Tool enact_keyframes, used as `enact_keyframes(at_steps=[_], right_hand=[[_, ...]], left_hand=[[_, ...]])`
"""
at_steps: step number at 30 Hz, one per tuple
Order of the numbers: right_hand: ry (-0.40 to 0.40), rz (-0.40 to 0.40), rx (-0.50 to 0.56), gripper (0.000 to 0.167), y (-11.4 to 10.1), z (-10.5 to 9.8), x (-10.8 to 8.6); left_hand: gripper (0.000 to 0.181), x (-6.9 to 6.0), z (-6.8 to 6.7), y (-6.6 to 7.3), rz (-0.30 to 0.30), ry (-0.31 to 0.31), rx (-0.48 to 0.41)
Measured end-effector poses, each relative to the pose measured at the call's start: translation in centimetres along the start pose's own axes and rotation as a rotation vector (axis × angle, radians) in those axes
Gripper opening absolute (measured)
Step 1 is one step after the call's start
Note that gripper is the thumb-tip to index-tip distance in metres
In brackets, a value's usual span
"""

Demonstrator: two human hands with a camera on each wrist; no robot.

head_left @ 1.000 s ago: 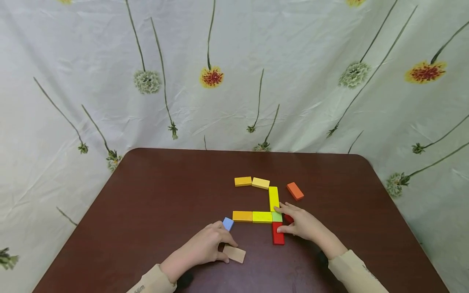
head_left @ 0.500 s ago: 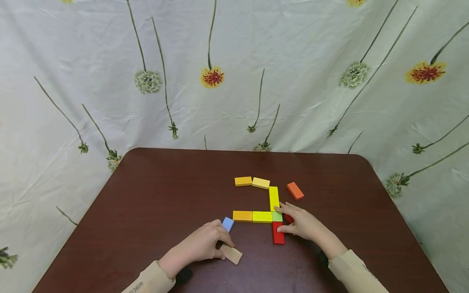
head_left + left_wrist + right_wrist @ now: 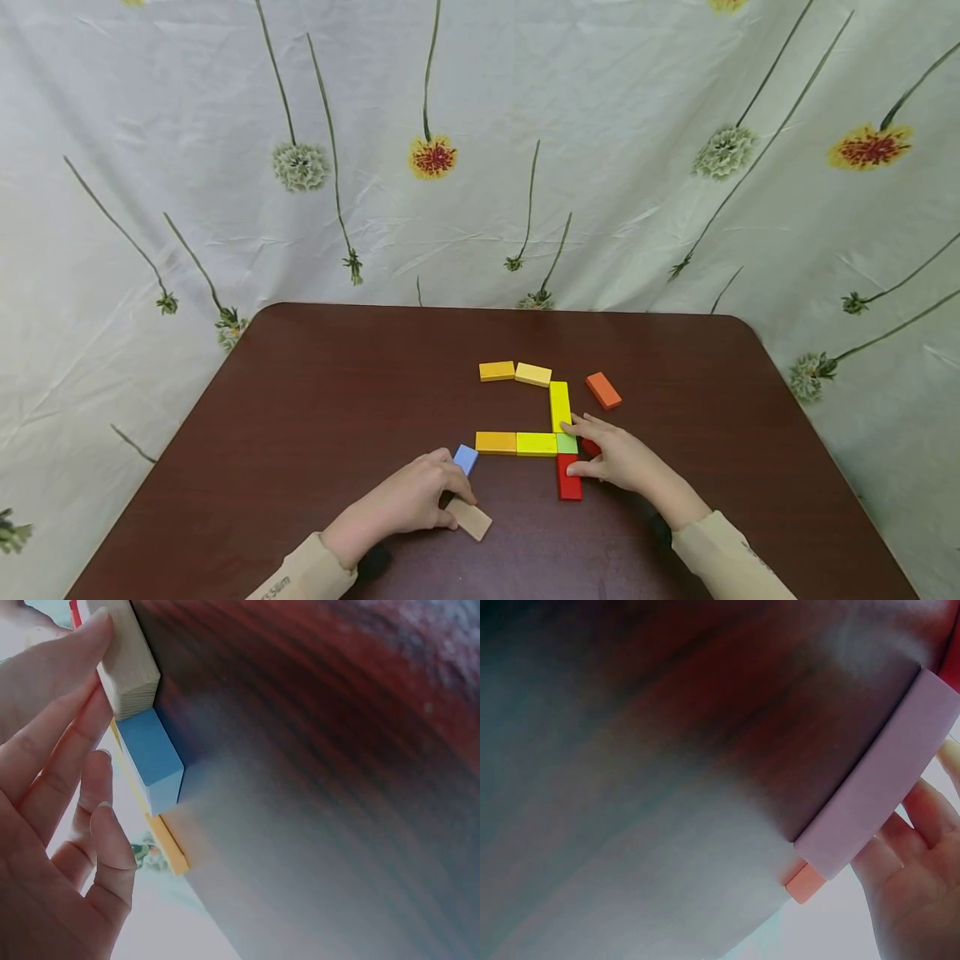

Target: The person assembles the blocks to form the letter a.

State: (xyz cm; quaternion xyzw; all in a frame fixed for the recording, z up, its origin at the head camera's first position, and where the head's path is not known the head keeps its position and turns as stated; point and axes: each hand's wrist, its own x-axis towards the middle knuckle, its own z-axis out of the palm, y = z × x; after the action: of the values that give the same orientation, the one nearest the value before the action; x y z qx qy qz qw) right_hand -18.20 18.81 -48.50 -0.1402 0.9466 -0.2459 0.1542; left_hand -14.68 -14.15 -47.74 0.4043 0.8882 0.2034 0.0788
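Observation:
In the head view my left hand [image 3: 416, 498] pinches one end of a tan block [image 3: 470, 518] between thumb and fingers. That block [image 3: 131, 671] meets a blue block [image 3: 154, 750] in the left wrist view. With relaxed fingers, my right hand [image 3: 626, 458] rests its thumb on a red block [image 3: 569, 479] and its index finger by a green block [image 3: 567, 443] and the upright yellow block [image 3: 560, 406]. Another red block [image 3: 591, 448] is partly hidden under that hand. A lilac-looking block [image 3: 881, 776] lies beside the right fingers in the right wrist view.
A yellow block [image 3: 536, 444] and an orange-yellow block [image 3: 496, 442] extend left from the green one. Farther back lie a pale yellow block [image 3: 533, 375], a golden block [image 3: 497, 372] and an orange block [image 3: 603, 390] on the brown table [image 3: 337, 383].
The tan block has shifted a little left and turned, its free end now pointing more toward the near edge. My left hand moved left with it; the right hand has stayed in place.

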Motion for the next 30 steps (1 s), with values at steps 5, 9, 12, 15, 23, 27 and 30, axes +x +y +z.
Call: enact_keyframes(at_steps=[5, 9, 12, 15, 23, 27, 30], right_hand=[[-0.001, -0.01, -0.004, 0.072, -0.03, -0.07, -0.04], [-0.003, -0.014, -0.01, 0.071, -0.07, -0.02, -0.09], [-0.003, -0.014, -0.014, 0.071, -0.03, 0.0, -0.09], [-0.002, -0.009, -0.01, 0.071, -0.04, -0.09, -0.05], [0.004, -0.006, 0.007, 0.072, 0.08, -0.12, 0.07], [0.001, 0.001, 0.002, 0.072, 0.09, 0.0, 0.05], [0.001, 0.0, -0.006, 0.072, 0.08, 0.08, 0.0]], left_hand=[[0.026, -0.12, -0.18, 0.02, -0.038, -0.021, -0.023], [0.027, -0.25, -0.13, -0.08, -0.045, -0.016, -0.046], [0.028, -0.27, -0.07, -0.18, -0.038, -0.009, -0.057], [0.029, -0.21, -0.06, -0.31, -0.018, -0.002, -0.053], [0.03, -0.09, -0.26, -0.36, 0.01, 0.0, -0.036], [0.031, -0.22, -0.21, -0.38, 0.002, 0.008, -0.061], [0.028, -0.34, -0.07, -0.51, -0.027, 0.042, -0.102]])
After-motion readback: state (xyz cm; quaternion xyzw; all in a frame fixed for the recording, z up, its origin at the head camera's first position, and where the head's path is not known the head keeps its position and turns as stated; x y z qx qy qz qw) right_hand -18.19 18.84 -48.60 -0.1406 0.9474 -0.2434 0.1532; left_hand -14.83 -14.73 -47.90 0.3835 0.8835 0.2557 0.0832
